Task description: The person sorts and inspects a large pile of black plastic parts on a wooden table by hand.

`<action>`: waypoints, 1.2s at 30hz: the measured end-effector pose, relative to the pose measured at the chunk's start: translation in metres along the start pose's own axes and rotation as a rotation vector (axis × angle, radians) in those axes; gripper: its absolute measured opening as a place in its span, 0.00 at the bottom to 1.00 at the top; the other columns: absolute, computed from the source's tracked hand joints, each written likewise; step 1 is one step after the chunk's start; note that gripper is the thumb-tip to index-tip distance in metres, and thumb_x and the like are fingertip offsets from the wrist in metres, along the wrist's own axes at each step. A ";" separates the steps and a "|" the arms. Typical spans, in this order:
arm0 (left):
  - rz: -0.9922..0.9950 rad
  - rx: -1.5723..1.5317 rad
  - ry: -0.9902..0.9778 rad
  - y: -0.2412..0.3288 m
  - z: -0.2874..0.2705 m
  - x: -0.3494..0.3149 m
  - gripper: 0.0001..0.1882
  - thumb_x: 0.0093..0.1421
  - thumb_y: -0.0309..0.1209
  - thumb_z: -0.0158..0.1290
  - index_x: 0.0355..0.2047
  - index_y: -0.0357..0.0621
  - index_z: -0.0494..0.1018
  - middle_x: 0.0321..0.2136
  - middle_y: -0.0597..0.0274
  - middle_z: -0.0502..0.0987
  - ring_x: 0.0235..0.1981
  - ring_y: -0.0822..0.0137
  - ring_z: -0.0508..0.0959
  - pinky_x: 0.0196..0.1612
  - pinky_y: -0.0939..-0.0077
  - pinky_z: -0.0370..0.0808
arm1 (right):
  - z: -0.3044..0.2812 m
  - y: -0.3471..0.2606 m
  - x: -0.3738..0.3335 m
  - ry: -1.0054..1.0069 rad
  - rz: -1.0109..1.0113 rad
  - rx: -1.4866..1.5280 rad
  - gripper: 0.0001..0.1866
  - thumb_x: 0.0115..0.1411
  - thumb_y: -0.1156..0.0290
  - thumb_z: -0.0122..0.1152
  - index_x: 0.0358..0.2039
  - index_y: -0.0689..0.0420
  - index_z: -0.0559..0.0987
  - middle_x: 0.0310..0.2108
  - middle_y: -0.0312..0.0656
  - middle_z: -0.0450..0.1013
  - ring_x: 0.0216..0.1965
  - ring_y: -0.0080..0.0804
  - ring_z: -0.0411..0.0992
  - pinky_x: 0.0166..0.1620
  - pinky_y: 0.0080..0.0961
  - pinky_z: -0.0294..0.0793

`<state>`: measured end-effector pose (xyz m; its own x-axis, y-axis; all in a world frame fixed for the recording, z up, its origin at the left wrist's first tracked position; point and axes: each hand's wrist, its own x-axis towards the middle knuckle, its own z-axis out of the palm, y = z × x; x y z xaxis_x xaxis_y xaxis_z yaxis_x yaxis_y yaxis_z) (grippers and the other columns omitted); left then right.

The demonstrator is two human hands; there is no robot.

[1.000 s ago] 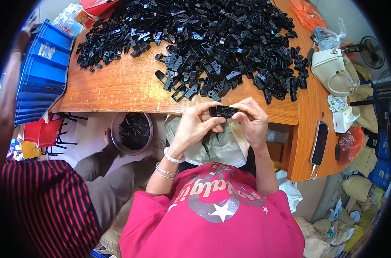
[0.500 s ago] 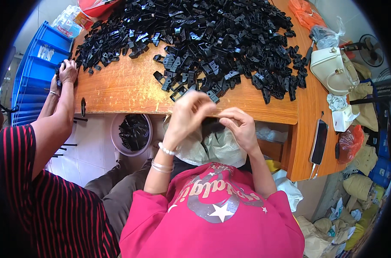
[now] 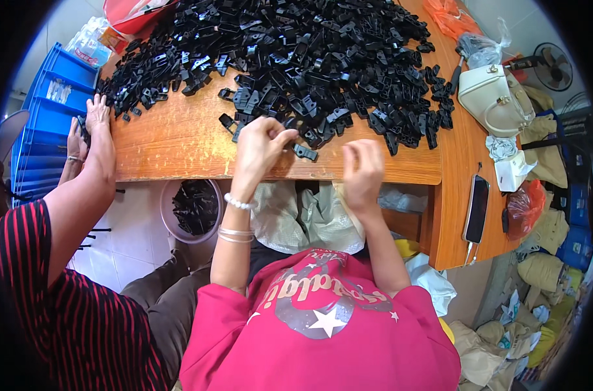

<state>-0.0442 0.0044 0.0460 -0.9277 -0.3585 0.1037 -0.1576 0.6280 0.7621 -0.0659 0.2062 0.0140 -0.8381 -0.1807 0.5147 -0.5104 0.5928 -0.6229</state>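
Observation:
My left hand [image 3: 262, 144], with a white bead bracelet on its wrist, is at the near edge of a big heap of small black plastic parts [image 3: 322, 72]. Its thumb and fingers are pinched on a black plastic part [image 3: 290, 122]. A single part [image 3: 304, 152] lies on the wooden table [image 3: 179, 146] just right of that hand. My right hand [image 3: 363, 171] is raised by the table's front edge, apart from the heap. Motion blurs its fingers, and nothing can be made out in them. Below, a white woven sack [image 3: 277, 218] stands open in front of my lap.
At the left a co-worker's hand [image 3: 98, 112] rests on the table's side, beside blue trays [image 3: 55, 117]. A pale basin [image 3: 169, 221] of black parts sits on the floor. On the right are a cream handbag [image 3: 492, 98], a phone [image 3: 477, 208] and a red plastic bag [image 3: 526, 205].
Both my hands were together above the sack. My left hand has moved forward and left to the heap, while my right has drawn apart. The co-worker's hands have separated.

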 end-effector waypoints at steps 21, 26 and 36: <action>-0.123 -0.810 -0.193 0.021 0.023 -0.090 0.17 0.51 0.21 0.60 0.42 0.35 0.73 0.26 0.61 0.78 0.26 0.81 0.77 0.29 0.84 0.73 | -0.051 0.004 0.011 -0.183 0.510 0.688 0.14 0.61 0.82 0.52 0.48 0.66 0.71 0.32 0.44 0.74 0.28 0.27 0.75 0.33 0.19 0.76; -0.216 -0.962 -0.305 0.038 0.013 -0.092 0.14 0.54 0.18 0.56 0.42 0.32 0.72 0.29 0.59 0.79 0.28 0.78 0.78 0.31 0.83 0.76 | -0.054 -0.017 -0.009 -0.407 0.426 0.842 0.12 0.58 0.78 0.60 0.42 0.65 0.73 0.35 0.34 0.68 0.34 0.18 0.69 0.38 0.13 0.68; -0.234 -1.001 -0.383 0.042 0.009 -0.092 0.13 0.58 0.20 0.53 0.44 0.30 0.71 0.27 0.60 0.79 0.26 0.74 0.79 0.30 0.82 0.78 | -0.047 -0.034 -0.021 -0.321 0.351 0.744 0.11 0.58 0.76 0.61 0.39 0.66 0.73 0.37 0.34 0.66 0.36 0.17 0.65 0.40 0.12 0.64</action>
<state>0.0318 0.0703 0.0623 -0.9816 -0.0484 -0.1849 -0.1585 -0.3346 0.9289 -0.0222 0.2261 0.0524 -0.9264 -0.3626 0.1012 -0.1129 0.0112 -0.9935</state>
